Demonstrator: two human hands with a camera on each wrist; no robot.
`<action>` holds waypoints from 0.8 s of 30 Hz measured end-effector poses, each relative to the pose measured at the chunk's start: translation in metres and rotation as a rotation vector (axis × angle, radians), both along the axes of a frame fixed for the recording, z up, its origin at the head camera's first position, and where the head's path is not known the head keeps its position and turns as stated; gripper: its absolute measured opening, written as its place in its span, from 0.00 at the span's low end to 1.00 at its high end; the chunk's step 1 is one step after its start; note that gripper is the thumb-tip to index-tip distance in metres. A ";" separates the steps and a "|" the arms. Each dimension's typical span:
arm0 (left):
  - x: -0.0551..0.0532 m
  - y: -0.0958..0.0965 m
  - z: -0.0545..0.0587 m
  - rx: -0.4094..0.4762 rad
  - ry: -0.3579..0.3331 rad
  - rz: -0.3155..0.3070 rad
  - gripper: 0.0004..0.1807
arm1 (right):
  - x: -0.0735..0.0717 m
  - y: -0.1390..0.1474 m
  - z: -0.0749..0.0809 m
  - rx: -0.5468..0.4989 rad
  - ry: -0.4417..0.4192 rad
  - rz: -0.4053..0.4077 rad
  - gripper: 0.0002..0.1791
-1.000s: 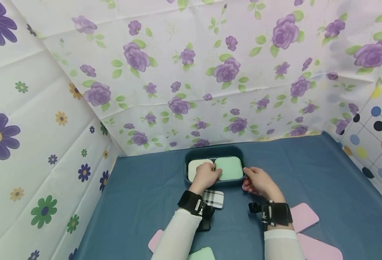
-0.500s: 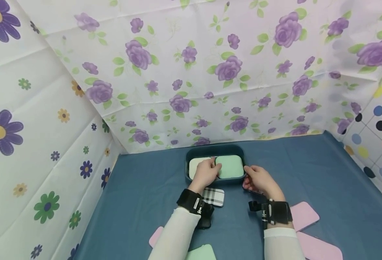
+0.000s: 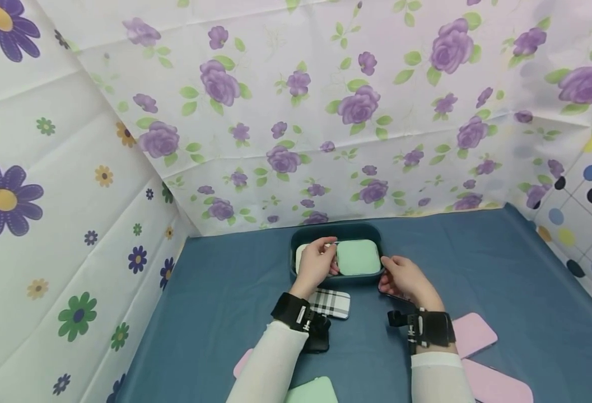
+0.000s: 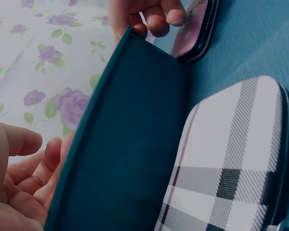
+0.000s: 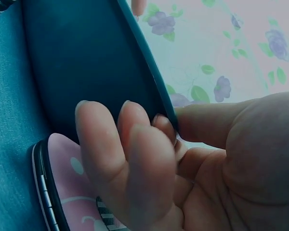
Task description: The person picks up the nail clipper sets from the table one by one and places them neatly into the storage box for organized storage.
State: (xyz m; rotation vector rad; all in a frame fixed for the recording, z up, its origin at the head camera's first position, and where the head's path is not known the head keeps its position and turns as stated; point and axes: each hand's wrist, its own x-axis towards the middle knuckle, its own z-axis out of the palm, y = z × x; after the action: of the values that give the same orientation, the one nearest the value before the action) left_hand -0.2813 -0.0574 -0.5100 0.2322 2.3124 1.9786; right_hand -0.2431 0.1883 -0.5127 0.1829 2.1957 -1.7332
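A dark teal storage bin (image 3: 358,280) stands near the back of the table. In its right half lies a mint green rounded case (image 3: 358,257); a cream case (image 3: 300,255) to the left is partly covered by my left hand (image 3: 313,264). That hand hovers over the bin with loosely curled fingers, and the left wrist view shows nothing between thumb and fingers. My right hand (image 3: 402,279) pinches the bin's right front rim between thumb and fingers. Below it lies a pink patterned case (image 5: 62,180). A plaid case (image 4: 226,159) rests in front of the bin.
On the blue tablecloth, a black case (image 3: 317,343) lies by the left forearm. Two pink cases (image 3: 474,334) sit beside the right forearm. A green case (image 3: 313,390) is at the front edge. Floral sheets (image 3: 275,112) wall the back and sides.
My left hand has drawn back from the mint green case, its fingertips now lifted and slightly left of it. The right hand keeps hold of the rim. The head view has shifted slightly.
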 end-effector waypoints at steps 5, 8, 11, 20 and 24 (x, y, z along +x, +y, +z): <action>0.002 -0.010 0.006 -0.025 0.028 -0.002 0.19 | 0.000 -0.001 -0.001 0.051 0.003 0.006 0.23; 0.004 -0.019 0.010 -0.048 0.050 0.007 0.19 | 0.000 -0.001 -0.002 0.061 0.003 0.003 0.23; 0.004 -0.029 0.015 -0.048 0.059 0.015 0.19 | 0.000 0.000 -0.003 0.065 0.003 0.003 0.24; 0.014 -0.053 0.028 -0.069 0.082 0.008 0.16 | 0.000 0.000 -0.002 0.058 0.004 -0.002 0.24; 0.022 -0.066 0.033 -0.188 0.160 -0.020 0.14 | 0.000 -0.003 -0.003 0.058 0.007 -0.002 0.24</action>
State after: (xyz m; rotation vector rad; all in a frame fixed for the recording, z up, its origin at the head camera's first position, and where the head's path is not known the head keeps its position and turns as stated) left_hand -0.2593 -0.1236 -0.4769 0.4108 2.5627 1.7786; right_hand -0.2436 0.1856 -0.5155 0.1939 2.2533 -1.6748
